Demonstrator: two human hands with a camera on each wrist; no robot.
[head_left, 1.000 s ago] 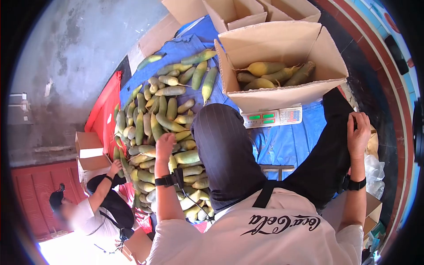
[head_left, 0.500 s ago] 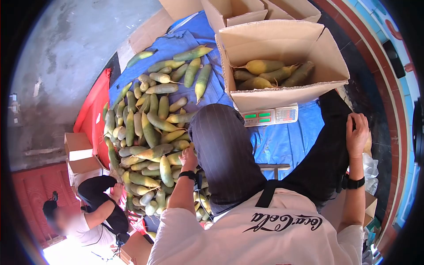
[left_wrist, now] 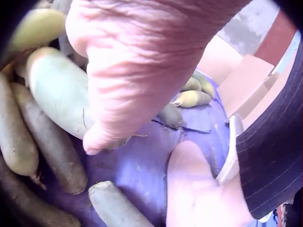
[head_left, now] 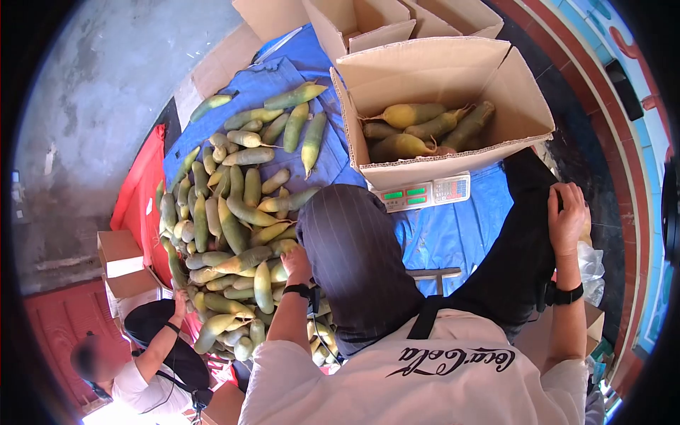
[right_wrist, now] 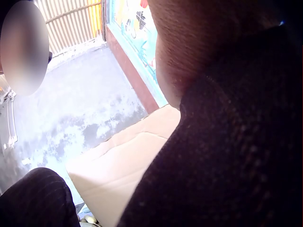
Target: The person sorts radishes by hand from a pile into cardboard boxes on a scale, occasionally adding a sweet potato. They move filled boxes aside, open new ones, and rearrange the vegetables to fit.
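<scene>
My left hand (head_left: 296,265) is low over a pile of green radishes (head_left: 244,205), beside my bent left knee. In the left wrist view its fingers lie against a pale green radish (left_wrist: 57,92), while the thumb (left_wrist: 189,184) stands well apart over blue sheeting; nothing fills the gap between. My right hand (head_left: 568,216) rests on my right knee, with loose fingers and no object in it. The right wrist view shows mostly dark trouser cloth (right_wrist: 222,151) and part of that hand.
An open cardboard box (head_left: 453,159) with several radishes (head_left: 418,115) stands on a digital scale (head_left: 425,193). More open boxes (head_left: 382,32) are behind it. Blue sheeting (head_left: 489,212) covers the floor. At left, another person (head_left: 134,375) reaches to the pile's edge.
My left hand has come down from over the pile to beside my knee. My right hand has stayed on the knee. The other person drew an arm back, then reached to the pile again.
</scene>
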